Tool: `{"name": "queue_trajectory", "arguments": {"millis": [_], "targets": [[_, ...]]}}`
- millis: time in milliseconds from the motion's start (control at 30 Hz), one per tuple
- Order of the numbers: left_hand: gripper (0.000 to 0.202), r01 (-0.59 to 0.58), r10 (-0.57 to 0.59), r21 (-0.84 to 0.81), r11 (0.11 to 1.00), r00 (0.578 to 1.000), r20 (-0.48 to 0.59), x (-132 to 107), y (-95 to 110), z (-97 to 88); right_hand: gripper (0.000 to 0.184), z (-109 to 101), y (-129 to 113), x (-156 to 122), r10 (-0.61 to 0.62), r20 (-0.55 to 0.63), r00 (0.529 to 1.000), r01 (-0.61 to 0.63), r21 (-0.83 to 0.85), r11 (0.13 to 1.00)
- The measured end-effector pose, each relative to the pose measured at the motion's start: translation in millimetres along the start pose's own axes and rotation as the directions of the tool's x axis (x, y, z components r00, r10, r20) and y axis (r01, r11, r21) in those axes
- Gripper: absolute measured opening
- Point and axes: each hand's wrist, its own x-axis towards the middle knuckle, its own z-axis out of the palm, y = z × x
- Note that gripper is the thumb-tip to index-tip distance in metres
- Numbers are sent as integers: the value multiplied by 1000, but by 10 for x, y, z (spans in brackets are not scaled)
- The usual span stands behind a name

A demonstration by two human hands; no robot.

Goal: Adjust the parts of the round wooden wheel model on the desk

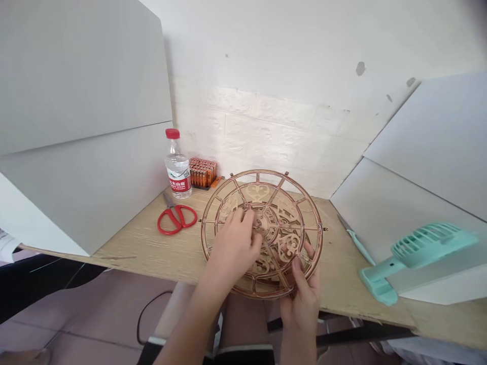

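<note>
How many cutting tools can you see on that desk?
2: red-handled scissors left of the wooden wheel, near the water bottle, and a teal-handled knife at the right, beside the wall panel. Others may be hidden behind the wheel.

Bright, even light fills the scene, with no lamp or window in view. The white wall (289,61) looks pale and almost washed out toward the top, while the upper right corner of the frame falls dark. A soft shadow runs down the wall beside the grey board (76,111) at the left. The wide lens bends the table (342,274) edge and stretches the fan (422,248) at the right. The fingers (238,218) over the wooden wheel (281,228) look slightly blurred.
</note>
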Motion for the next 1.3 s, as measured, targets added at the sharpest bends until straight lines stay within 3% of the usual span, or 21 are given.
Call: {"name": "queue_trajectory", "arguments": {"millis": [667,1033,1300], "targets": [[7,-41,54,-207,978,997,57,22,-134,-38,60,-4,9,13,3,-14,1000,-2,67,998],[14,-53,55,-121,991,998,13,26,-148,61,55,-16,24,15,-8,-22,1000,11,97,995],[15,-78,77,-77,994,997,-14,24,-152,37,58,-7,20,35,3,-17,1000,-1,102,995]]}}
